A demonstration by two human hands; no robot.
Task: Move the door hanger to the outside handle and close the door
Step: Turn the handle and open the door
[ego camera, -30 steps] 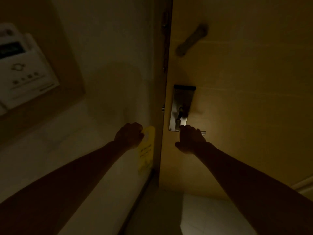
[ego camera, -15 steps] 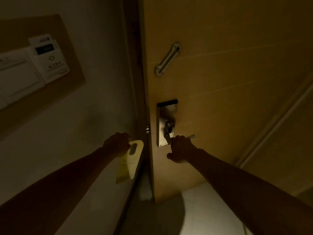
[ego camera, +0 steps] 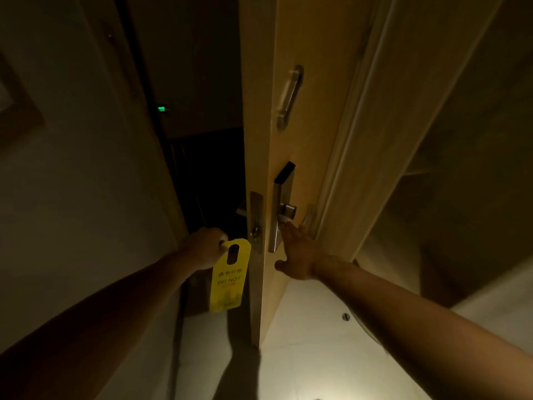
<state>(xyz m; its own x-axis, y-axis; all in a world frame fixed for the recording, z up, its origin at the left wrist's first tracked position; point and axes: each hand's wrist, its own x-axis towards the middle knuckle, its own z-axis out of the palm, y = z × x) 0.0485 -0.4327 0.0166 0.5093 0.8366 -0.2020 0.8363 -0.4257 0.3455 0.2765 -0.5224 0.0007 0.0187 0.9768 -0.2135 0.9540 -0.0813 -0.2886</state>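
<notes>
- since half a second ago the door [ego camera: 317,140] has swung well open: it was nearly shut against the frame, now its latch edge faces the camera and a dark corridor shows through the gap
- right hand [ego camera: 297,252] has let go of the inside handle [ego camera: 308,219]; it now lies flat on the door face just below the lock plate [ego camera: 278,209], fingers spread, gripping nothing
- left hand [ego camera: 206,246] is closed on the upper left edge of the door hanger [ego camera: 227,275], beside the slot; exact finger placement is hard to read in the low light
- hanger is yellow with "do not" printed on it; it hangs upright in the gap just left of the door's edge, near it, not on any handle
- beyond the edge, a bit of the outside handle [ego camera: 241,211] pokes out on the corridor side, above and just right of the hanger's slot
- far back: dark corridor with a small green light [ego camera: 161,108]
- progress: hanger is off the inside handle and in hand, door is open enough to reach around
- left to do: raise the hanger, loop its slot over the outside handle, let go, pull the arm back, then close the door
- my read: about halfway, hanging step is next
</notes>
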